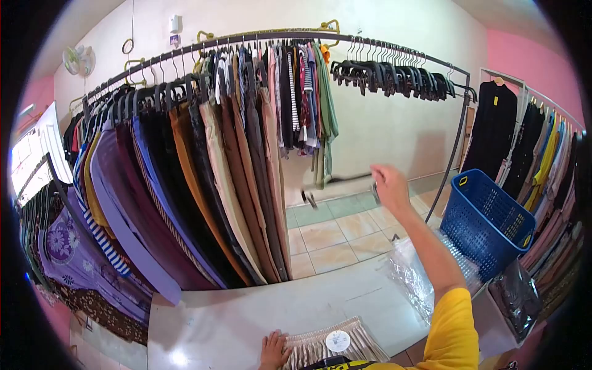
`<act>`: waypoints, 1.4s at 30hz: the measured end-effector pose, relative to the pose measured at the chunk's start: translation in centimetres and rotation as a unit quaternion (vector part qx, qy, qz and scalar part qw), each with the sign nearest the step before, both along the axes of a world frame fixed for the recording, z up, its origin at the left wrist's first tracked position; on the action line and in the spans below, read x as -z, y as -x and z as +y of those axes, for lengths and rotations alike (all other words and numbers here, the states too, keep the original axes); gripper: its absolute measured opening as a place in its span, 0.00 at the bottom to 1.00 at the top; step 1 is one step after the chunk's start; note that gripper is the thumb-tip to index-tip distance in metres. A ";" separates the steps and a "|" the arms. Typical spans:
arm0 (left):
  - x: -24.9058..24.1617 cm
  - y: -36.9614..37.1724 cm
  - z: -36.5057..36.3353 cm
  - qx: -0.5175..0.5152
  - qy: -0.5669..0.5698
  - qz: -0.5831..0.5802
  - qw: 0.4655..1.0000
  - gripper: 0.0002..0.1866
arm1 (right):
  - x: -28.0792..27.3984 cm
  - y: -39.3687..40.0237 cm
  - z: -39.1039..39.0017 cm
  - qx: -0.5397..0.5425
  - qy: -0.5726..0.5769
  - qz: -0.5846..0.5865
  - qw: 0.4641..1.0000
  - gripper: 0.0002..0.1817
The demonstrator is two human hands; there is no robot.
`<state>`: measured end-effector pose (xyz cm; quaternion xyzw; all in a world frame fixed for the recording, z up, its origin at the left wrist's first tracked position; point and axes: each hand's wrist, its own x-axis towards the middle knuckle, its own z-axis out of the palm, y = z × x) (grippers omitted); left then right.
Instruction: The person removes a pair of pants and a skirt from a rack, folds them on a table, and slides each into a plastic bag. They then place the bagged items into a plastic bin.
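Note:
My right hand (390,184) is raised above the table, its fingers closed around a black clip hanger (351,179). The clips hang at both ends of the hanger, and the left one is blurred. Low in the view, my left hand (275,351) lies flat with fingers stretched out, touching the left side of a beige garment with a gathered waistband (308,340). A round white label (338,340) rests on that garment. The garment's lower part is out of sight behind my body.
A white table (216,314) holds clear plastic bags (410,277) at its right. Beyond it, a rack (271,34) carries trousers (237,185), smaller clothes and several black hangers (394,77). A blue basket (478,228) stands right, near a packed dark garment (518,299).

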<state>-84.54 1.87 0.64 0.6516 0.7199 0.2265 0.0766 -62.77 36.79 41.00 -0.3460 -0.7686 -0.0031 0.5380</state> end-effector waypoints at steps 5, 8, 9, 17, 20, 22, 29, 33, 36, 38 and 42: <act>-0.3 0.0 0.0 0.005 0.004 0.014 1.000 0.29 | -8.8 4.0 4.5 0.033 -0.123 0.089 0.988 0.11; -1.0 0.0 0.0 0.010 -0.017 -0.012 1.000 0.28 | -14.2 6.5 5.6 0.090 -0.145 0.118 0.978 0.13; -1.4 0.1 0.0 0.018 -0.023 -0.040 0.999 0.28 | -15.7 7.2 6.2 0.107 -0.167 0.128 0.972 0.13; 0.5 0.6 0.2 0.013 -0.005 -0.019 1.000 0.33 | -21.5 11.2 9.9 0.212 -0.118 0.131 0.961 0.07; 0.5 0.7 0.3 0.008 0.023 -0.036 0.999 0.33 | -21.6 11.5 11.3 0.221 -0.066 0.083 0.969 0.08; 0.8 0.7 0.2 0.012 0.005 -0.031 0.999 0.33 | -21.4 11.4 11.7 0.225 -0.067 0.076 0.969 0.08; -1.3 0.9 0.0 0.011 0.025 -0.042 0.999 0.32 | -17.8 9.7 9.3 0.312 -0.275 -0.039 0.909 0.12; -1.2 0.9 0.4 -0.007 0.044 -0.002 0.999 0.32 | -8.4 6.3 1.2 0.109 -0.342 -0.095 0.928 0.22; 1.2 0.6 0.2 -0.055 -0.028 -0.033 0.998 0.37 | 8.1 1.2 -4.6 -0.042 -0.137 -0.201 0.969 0.24; 0.2 0.2 0.1 -0.147 -0.079 -0.021 0.986 0.39 | 20.6 -3.3 -9.3 -0.041 0.084 -0.314 0.945 0.25; 0.8 0.5 0.1 -0.159 -0.084 -0.034 0.983 0.30 | 41.9 -10.6 -18.1 0.032 0.434 -0.162 0.886 0.31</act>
